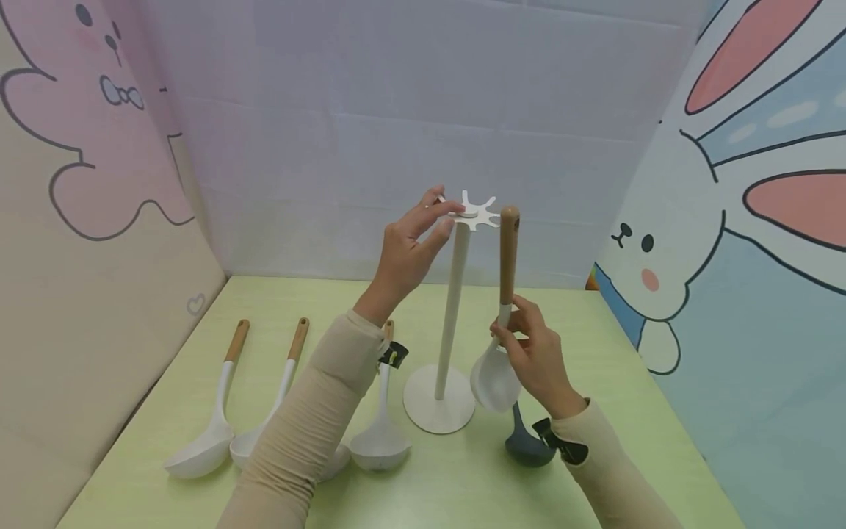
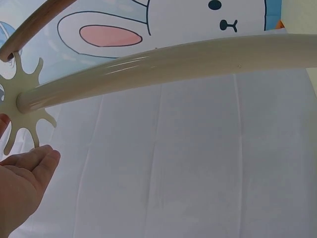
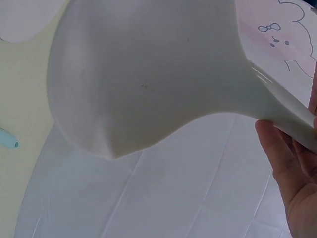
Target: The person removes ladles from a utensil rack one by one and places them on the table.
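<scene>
A white utensil stand (image 1: 452,308) rises from its round base on the table, topped by a star-shaped ring of hooks (image 1: 485,214). At that top, my left hand (image 1: 408,246) pinches the hook ring's left side between thumb and fingers. My right hand (image 1: 538,353) holds a white ladle (image 1: 496,382) by its neck, bowl down and wooden handle (image 1: 508,253) upright, just right of the stand. In the left wrist view the end of the wooden handle (image 2: 34,27) meets a hook's tip; whether the hook passes through the hole I cannot tell.
White ladles with wooden handles lie on the left of the table: one at the far left (image 1: 205,448), one beside it (image 1: 247,442), one near the stand (image 1: 380,444), plus a partly hidden bowl (image 1: 335,464). A dark grey ladle (image 1: 529,448) lies near the right forearm.
</scene>
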Demonstrator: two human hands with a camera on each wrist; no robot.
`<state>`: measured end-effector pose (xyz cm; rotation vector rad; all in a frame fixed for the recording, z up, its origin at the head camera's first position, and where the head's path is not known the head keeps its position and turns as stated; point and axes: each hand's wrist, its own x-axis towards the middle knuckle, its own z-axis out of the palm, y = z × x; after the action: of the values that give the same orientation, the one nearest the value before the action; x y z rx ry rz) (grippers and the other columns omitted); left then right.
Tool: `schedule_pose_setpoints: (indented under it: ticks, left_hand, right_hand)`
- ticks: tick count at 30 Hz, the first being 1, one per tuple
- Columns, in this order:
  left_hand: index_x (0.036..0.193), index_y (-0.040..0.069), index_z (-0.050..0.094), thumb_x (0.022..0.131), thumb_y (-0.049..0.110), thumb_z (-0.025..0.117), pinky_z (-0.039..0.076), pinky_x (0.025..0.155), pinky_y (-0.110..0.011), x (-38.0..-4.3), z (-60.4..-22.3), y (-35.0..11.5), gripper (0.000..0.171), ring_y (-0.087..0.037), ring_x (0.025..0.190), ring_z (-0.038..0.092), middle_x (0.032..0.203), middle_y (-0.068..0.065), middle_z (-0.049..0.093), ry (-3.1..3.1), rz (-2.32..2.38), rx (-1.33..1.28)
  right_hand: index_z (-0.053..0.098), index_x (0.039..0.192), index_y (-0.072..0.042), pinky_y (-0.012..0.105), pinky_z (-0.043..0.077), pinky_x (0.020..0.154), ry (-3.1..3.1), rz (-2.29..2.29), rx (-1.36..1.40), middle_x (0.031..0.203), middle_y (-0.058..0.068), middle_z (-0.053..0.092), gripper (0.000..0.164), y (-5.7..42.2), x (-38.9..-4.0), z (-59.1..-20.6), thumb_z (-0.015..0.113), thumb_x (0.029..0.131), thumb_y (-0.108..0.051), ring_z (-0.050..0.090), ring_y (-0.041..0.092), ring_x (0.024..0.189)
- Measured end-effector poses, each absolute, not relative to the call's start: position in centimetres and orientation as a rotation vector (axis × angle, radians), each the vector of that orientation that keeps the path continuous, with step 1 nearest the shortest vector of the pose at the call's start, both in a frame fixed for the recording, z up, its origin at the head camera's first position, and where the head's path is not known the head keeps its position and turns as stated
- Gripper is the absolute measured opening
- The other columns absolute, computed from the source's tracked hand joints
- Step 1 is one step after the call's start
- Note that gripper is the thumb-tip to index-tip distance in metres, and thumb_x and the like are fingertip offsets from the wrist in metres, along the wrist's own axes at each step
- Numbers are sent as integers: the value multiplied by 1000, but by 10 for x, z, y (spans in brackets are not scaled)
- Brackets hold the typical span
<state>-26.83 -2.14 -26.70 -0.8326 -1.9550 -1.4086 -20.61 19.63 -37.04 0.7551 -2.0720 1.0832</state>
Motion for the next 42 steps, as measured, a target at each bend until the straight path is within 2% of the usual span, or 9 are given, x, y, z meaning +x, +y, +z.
schedule_pose_setpoints:
  ticks: [8, 19, 20, 23, 27, 32, 36, 42]
  left_hand:
    - [119, 4, 70, 98, 18, 56, 40, 109, -37, -269, -267, -20, 29, -16, 137, 45, 145, -16, 51, -1936, -1430, -853]
    - [121, 3, 69, 99, 20, 54, 40, 109, -38, -269, -267, -20, 31, -18, 138, 44, 148, -15, 48, -1956, -1450, -863]
    - [121, 3, 69, 99, 20, 54, 40, 109, -38, -269, -267, -20, 31, -17, 138, 43, 148, -15, 48, -1959, -1449, -863]
    - [122, 3, 69, 100, 19, 54, 40, 110, -37, -269, -266, -20, 31, -16, 139, 43, 147, -15, 49, -1960, -1447, -860]
    - [121, 3, 69, 99, 19, 54, 39, 110, -37, -268, -266, -21, 31, -15, 139, 42, 146, -15, 50, -1956, -1438, -854]
    - [121, 2, 68, 99, 19, 54, 38, 111, -36, -267, -265, -21, 31, -15, 140, 41, 146, -16, 50, -1956, -1446, -856]
    - [121, 2, 68, 100, 18, 54, 38, 111, -35, -267, -265, -21, 30, -15, 140, 40, 147, -16, 48, -1959, -1460, -864]
    - [122, 2, 68, 100, 19, 53, 37, 111, -35, -267, -265, -22, 31, -15, 140, 41, 148, -15, 48, -1960, -1462, -862]
  right_hand:
    - [50, 127, 6, 9, 51, 66, -2103, 989, 695, 85, 12, 69, 53, 219, -203, -365, 73, 80, 14, 69, 19, 72]
    - [50, 129, 7, 2, 45, 68, -2209, 928, 531, 87, 16, 69, 49, 265, -205, -366, 71, 84, 11, 58, -9, 80]
    - [50, 129, 7, 2, 45, 67, -2224, 926, 516, 87, 16, 69, 48, 269, -206, -368, 70, 85, 11, 59, -7, 79]
    - [49, 131, 7, 1, 43, 65, -2252, 902, 516, 87, 19, 69, 50, 278, -209, -372, 69, 86, 11, 68, 12, 74]
    - [45, 134, 8, 9, 47, 59, -2344, 894, 510, 89, 23, 69, 51, 291, -212, -379, 68, 89, 9, 68, 36, 70]
    - [42, 138, 6, 24, 49, 51, -2513, 924, 412, 91, 22, 68, 48, 304, -215, -389, 64, 95, 1, 67, 33, 72]
    - [39, 140, 4, 27, 51, 52, -2619, 947, 334, 93, 22, 67, 48, 314, -216, -397, 61, 98, -3, 66, 31, 75]
    - [36, 140, 9, 34, 57, 57, -2767, 1007, 228, 96, 26, 66, 49, 326, -219, -413, 59, 99, -3, 68, 31, 75]
